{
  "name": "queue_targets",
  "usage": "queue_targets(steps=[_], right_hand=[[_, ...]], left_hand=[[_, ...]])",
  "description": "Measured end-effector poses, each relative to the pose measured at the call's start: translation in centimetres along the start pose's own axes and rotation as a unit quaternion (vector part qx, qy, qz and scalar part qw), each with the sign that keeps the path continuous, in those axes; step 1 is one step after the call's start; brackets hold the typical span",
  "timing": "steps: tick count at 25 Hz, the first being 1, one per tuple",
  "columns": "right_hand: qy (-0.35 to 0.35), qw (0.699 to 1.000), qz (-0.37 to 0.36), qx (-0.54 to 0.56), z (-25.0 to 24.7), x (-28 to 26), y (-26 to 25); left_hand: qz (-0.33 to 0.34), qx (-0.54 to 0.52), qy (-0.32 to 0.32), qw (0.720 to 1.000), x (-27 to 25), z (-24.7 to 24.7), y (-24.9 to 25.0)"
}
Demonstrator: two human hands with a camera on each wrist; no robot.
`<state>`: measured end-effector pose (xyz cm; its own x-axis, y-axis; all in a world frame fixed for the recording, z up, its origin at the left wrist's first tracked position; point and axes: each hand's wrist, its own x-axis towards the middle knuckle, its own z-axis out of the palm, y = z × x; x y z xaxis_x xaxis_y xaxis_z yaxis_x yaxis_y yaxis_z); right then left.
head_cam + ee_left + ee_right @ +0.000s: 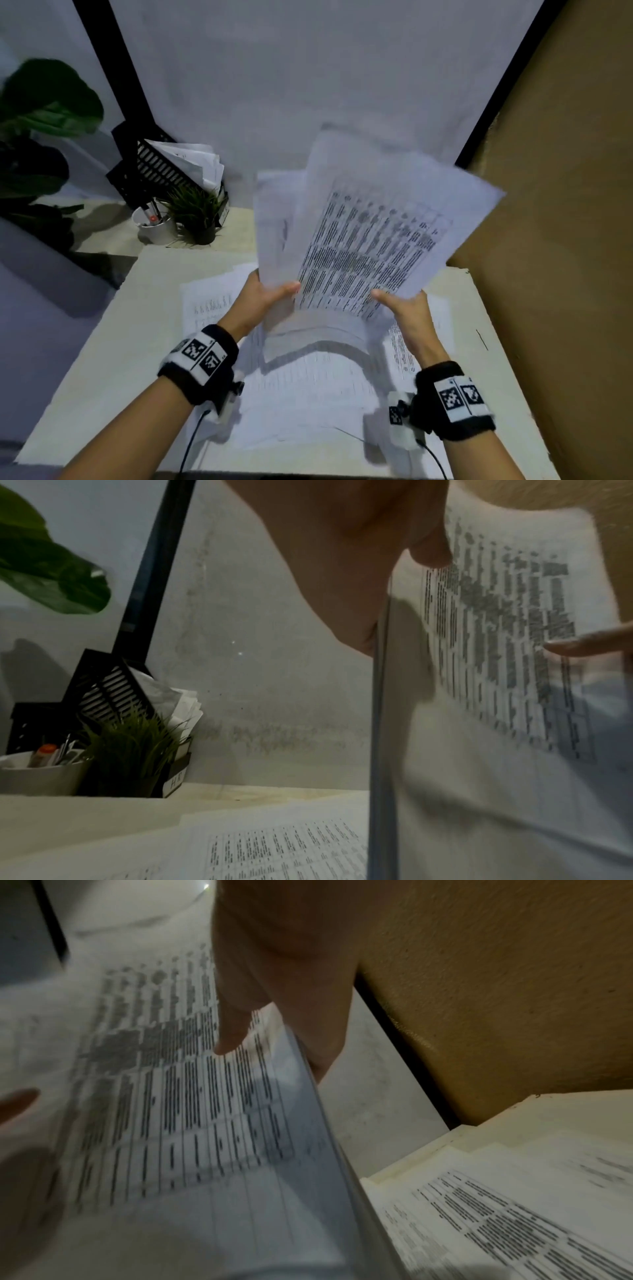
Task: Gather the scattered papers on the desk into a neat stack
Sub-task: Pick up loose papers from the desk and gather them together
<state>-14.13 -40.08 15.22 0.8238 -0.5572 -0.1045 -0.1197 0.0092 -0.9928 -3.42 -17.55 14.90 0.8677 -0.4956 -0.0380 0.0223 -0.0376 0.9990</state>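
Papers fill my view from the head camera: I hold a bundle of printed sheets (359, 240) up off the desk (102, 342), fanned and skewed, with my left hand (263, 298) pinching its lower left corner, thumb on the printed face, and my right hand (407, 315) at its lower right edge, thumb on the front and the rest of the fingers hidden behind the sheets. More loose sheets (308, 394) lie flat on the desk under my wrists, spreading toward its near edge and both sides. At the desk's far left corner stand a black file rack (150, 171), a white pen cup (157, 226) and a small potted grass plant (197, 216). From the left wrist, my thumb presses the printed page (496, 642) and the bundle's edge runs straight down past my palm (342, 574); one sheet (274, 848) lies on the desk below. From the right wrist, my thumb (232, 1031) lies on the text while my palm backs the sheets' edge (308, 1096), with more paper (496, 1218) on the desk near its right edge. I judge I am mid-gathering: next the bundle needs squaring, tapped edge-down on the desk, and the sheets below still need collecting.
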Motion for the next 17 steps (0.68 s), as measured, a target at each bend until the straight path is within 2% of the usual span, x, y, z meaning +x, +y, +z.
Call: queue_targets(steps=[3, 6, 9, 11, 12, 15, 17], right_hand=[[-0.058, 0.998, 0.004, -0.001, 1.2, -0.2, 0.5], [-0.046, 0.999, -0.017, -0.008, 1.6, -0.1, -0.2], [-0.074, 0.995, -0.07, 0.003, 1.5, 0.5, -1.7], [-0.09, 0.993, -0.075, 0.021, 1.5, 0.8, -2.2], [-0.09, 0.994, -0.064, 0.025, 1.5, 1.0, -2.0], [-0.114, 0.993, -0.01, -0.015, 1.9, 1.6, -0.6], [-0.103, 0.993, 0.021, -0.057, 2.6, 1.6, 0.3]], left_hand=[[-0.018, -0.007, -0.009, 1.0, 0.0, 0.5, -0.5], [-0.026, -0.021, 0.017, 0.999, 0.0, 0.2, 0.3], [0.039, -0.033, 0.013, 0.999, 0.1, -0.6, 2.2], [0.088, -0.031, -0.012, 0.996, 0.0, -0.9, 3.0], [0.09, -0.037, -0.02, 0.995, 0.1, -1.0, 2.8], [0.031, -0.024, 0.008, 0.999, 0.7, -0.8, 1.5], [-0.006, 0.004, 0.019, 1.0, 0.8, -0.4, 0.8]])
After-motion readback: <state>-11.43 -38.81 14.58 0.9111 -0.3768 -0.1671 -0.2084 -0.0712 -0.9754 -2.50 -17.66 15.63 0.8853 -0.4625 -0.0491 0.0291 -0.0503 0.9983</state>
